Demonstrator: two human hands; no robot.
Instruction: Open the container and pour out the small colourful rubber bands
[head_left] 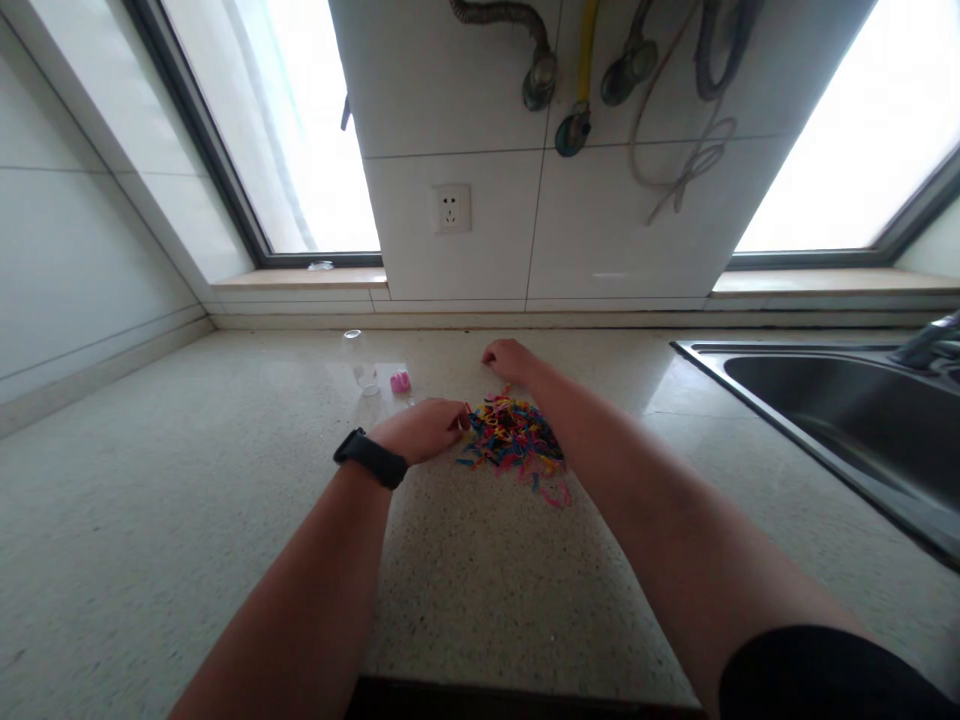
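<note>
Head view: the left hand is at the left edge of a loose pile of small coloured elastic bands, its thumb and fingers drawn close together; whether a band is pinched between them, I cannot tell. Beyond the pile, the right hand is low over the counter, fingers curled in, and what it holds, if anything, is hidden. The bands lie just right of the left hand and nearer the body than the right. Past the left hand are a clear plastic container and, beside it, a small pink piece. The step in hand seems to be picking through the bands; separating one from that tangle would call for a fine fingertip pinch.
</note>
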